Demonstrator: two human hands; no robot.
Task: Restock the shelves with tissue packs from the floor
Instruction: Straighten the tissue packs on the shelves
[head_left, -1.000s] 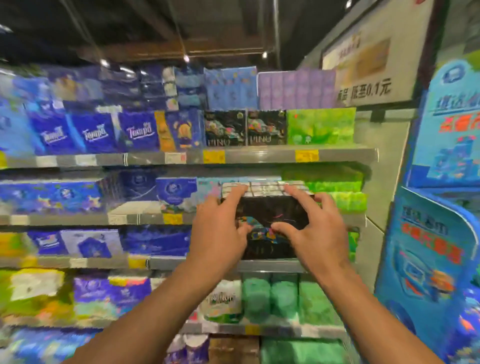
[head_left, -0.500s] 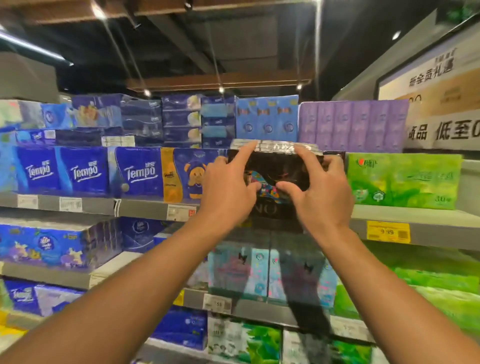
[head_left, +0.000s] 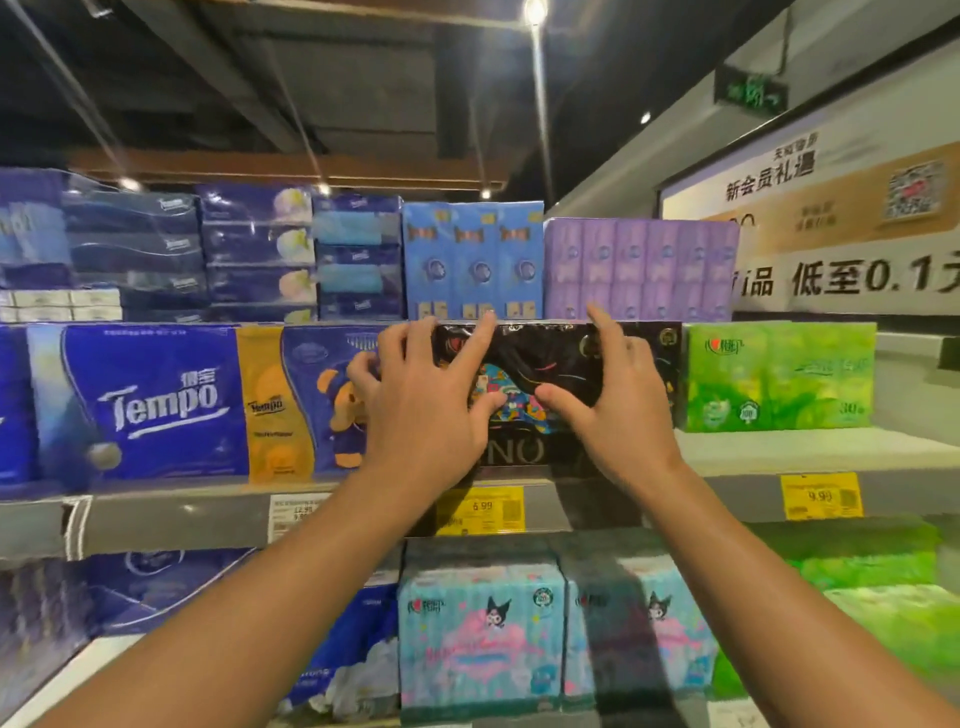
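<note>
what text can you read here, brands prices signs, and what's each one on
"Tempo": blue tissue pack
"NO", start hidden: black tissue pack that the left hand and right hand hold
"6.99": yellow price tag
"9.99": right yellow price tag
"新会员礼遇", "低至0.1": wall banner
White shelf tag: blurred

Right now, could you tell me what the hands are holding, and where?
Both hands, left and right, hold the black tissue pack: fingers on its top edge, thumbs on its front face.
</note>
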